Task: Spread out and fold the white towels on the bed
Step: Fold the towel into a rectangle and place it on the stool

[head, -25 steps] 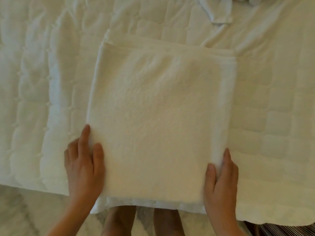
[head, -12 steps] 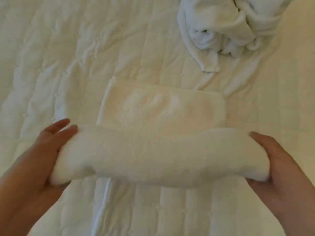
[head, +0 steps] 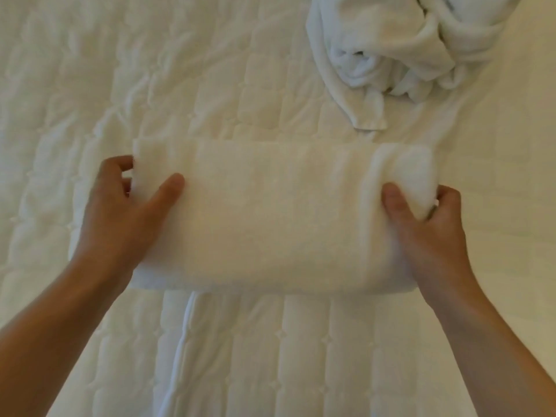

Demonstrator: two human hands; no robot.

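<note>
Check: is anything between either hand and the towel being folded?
Nothing visible. The left hand and right hand each grip an end of the folded towel directly. The crumpled towels lie apart from it, farther up the bed on the right.

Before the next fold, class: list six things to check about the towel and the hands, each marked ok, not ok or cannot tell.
1. Folded towel rests on the bed: ok.
2. Left hand holds its left end, thumb on top: ok.
3. Right hand grips its right end: ok.
4. Right end smooth: not ok, bunched.
5. Hidden layers aligned: cannot tell.
6. Crumpled towels apart from it: ok.
</note>
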